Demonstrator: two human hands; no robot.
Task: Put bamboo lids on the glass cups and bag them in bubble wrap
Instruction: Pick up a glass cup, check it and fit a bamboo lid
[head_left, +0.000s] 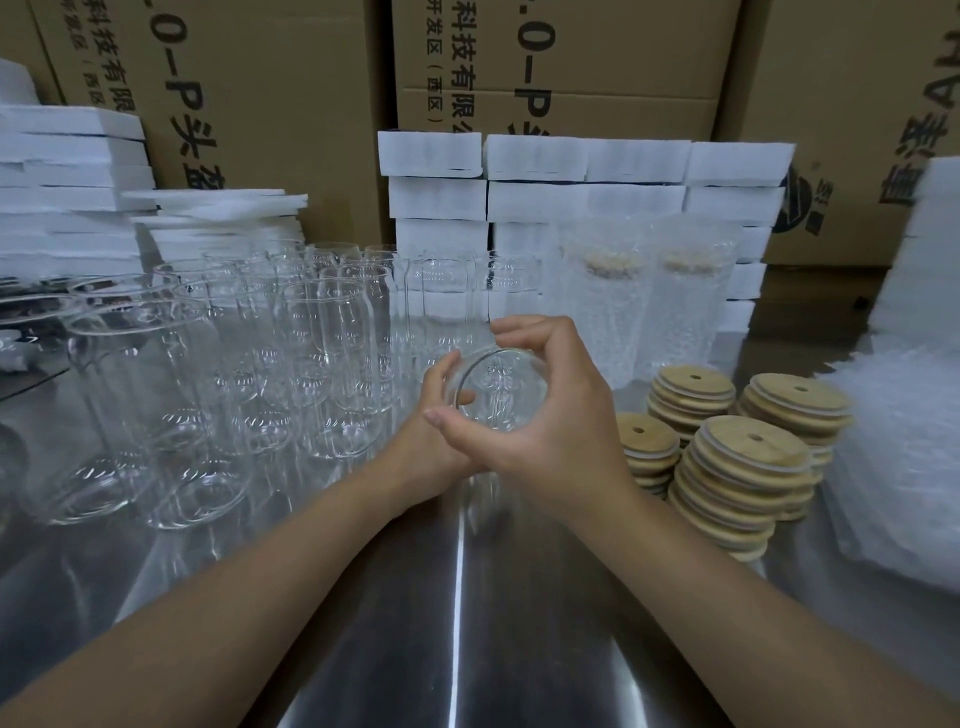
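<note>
On the steel table (395, 634), before cardboard boxes (249, 78), you hold one unlidded glass cup (501, 392) at the centre. Your left hand (434, 387) curls round its side, and your right hand (561, 415) wraps its rim. Stacked bamboo lids (737, 457) sit to the right.

A steel table (363, 649) fills the foreground, its top shiny, with a bright streak (457, 597) of reflected light down its middle. Behind it, brown cardboard boxes (270, 93) printed with black characters stand stacked across the whole back, like a wall. White foam blocks (582, 156) are piled against them at the centre, foam sheets (67, 171) lie stacked at the left, and another white pile (930, 249) stands at the right edge.
</note>
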